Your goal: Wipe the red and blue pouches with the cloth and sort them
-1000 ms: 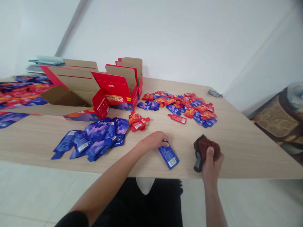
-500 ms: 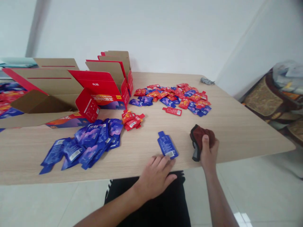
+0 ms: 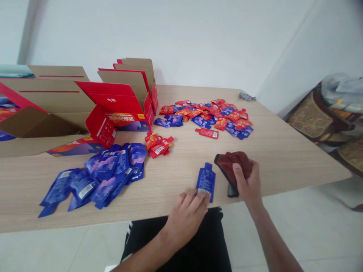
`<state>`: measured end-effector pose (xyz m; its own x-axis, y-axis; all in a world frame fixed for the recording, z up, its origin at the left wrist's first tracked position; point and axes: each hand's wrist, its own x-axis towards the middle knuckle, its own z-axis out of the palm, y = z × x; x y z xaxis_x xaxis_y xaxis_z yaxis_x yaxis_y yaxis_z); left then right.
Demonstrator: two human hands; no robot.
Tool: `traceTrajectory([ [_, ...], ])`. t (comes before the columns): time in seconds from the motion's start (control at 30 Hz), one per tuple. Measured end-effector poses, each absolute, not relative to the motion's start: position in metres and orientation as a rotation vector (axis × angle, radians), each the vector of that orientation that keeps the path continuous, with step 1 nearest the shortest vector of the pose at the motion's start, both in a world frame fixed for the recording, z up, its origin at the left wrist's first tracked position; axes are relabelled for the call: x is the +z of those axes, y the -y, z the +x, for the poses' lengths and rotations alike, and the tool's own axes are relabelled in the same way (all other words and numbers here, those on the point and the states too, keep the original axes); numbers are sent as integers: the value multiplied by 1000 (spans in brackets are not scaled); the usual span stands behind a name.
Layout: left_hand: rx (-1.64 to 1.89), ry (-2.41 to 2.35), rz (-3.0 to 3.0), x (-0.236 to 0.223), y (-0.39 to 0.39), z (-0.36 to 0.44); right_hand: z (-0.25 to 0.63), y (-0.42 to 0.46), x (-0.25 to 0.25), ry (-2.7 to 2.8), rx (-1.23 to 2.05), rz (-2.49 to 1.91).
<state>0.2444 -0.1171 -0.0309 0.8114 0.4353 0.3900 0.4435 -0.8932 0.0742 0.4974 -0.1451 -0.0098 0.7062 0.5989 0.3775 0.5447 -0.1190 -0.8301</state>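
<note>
My left hand (image 3: 187, 212) lies at the front edge of the table, its fingers curled over the lower end of a flat blue spout-shaped pouch (image 3: 206, 178) and pressing on it. The thumb is hidden. My right hand (image 3: 251, 185) grips a bunched maroon cloth (image 3: 235, 166) with black edging and a grey part beneath, just right of the pouch. To the left is a pile of similar blue pouches (image 3: 107, 166). Behind them sits a small heap of red pouches (image 3: 159, 145). One single red pouch (image 3: 207, 133) lies further back.
A mixed heap of red and blue pouches (image 3: 204, 115) spreads over the back of the wooden table (image 3: 176, 173). Open red cardboard boxes (image 3: 119, 100) stand at the left. A grey crumpled item (image 3: 247, 96) lies at the far right corner. A patterned chair (image 3: 309, 113) holds plastic bags.
The blue pouch has turned more upright and shifted right and nearer the edge under my left fingers. My right hand has brought the cloth slightly left, with the cloth spreading toward the pouch.
</note>
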Motion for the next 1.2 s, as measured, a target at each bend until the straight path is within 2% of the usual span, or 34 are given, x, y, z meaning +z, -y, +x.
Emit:
traceTrajectory([
  [0.17,-818,639,-2961,-50,118,239,461,141,-4,1945,128,-1532],
  [0.23,-895,631,-2964,-55,118,238,459,130,-11,2152,113,-1475],
  [0.37,-980,561,-2932,-60,118,237,485,90,-17,2133,-95,-1608],
  [0.57,-1032,618,-2940,-63,118,239,509,73,10,1841,-302,-1749],
  [0.63,-1035,629,-2950,-61,118,240,494,94,14,1750,-283,-1713],
  [0.8,-1044,638,-2979,-54,117,241,459,132,-2,2195,90,-1481],
  [0.93,-1072,622,-2975,-53,116,241,480,95,-14,2112,-47,-1617],
  [1.03,-1104,627,-2968,-54,116,242,506,64,-5,2034,-160,-1703],
  [1.2,-1107,634,-2957,-55,116,242,495,92,13,1777,-284,-1692],
])
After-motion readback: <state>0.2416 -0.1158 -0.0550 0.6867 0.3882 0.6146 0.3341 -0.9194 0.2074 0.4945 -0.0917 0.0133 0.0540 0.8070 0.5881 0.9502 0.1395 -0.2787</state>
